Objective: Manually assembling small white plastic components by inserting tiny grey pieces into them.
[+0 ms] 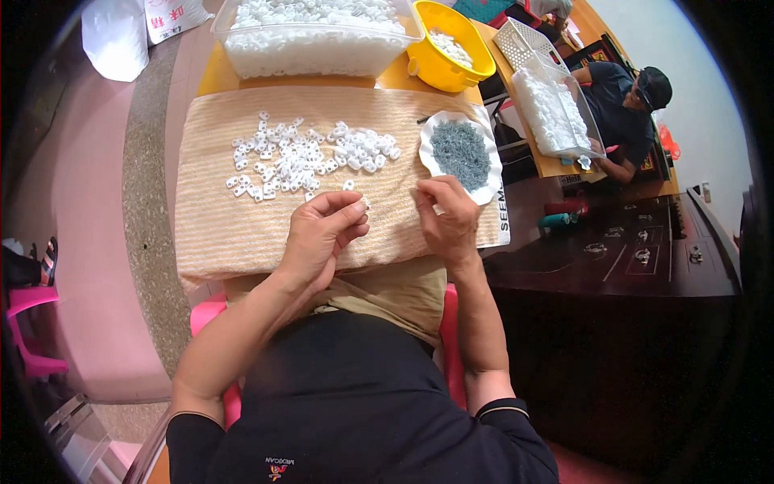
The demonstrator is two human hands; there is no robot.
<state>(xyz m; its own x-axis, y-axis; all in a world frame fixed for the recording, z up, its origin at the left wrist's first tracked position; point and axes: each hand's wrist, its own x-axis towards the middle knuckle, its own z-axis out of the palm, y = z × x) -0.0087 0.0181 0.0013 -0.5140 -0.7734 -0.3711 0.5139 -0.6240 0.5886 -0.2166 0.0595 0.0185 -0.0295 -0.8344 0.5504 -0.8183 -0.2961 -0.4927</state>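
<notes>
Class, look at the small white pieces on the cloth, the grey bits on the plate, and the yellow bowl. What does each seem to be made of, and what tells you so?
White pieces: probably moulded plastic, as they are uniform and smooth.
Grey bits: possibly metal, dull blue-grey and thin; too small to be sure.
Yellow bowl: plastic, bright even colour with a glossy rim.
Cloth: woven fabric, ribbed and matte.

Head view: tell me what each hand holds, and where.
Left hand pinches a small white plastic piece at its fingertips. Right hand: fingers curled, contents cannot be told.

Yellow bench [211, 74] carries a beige ribbed cloth [226, 226] at centre; on it, small white plastic pieces [302, 157] scattered toward twelve o'clock, white plate of grey screws [459, 152] at two o'clock.
</notes>
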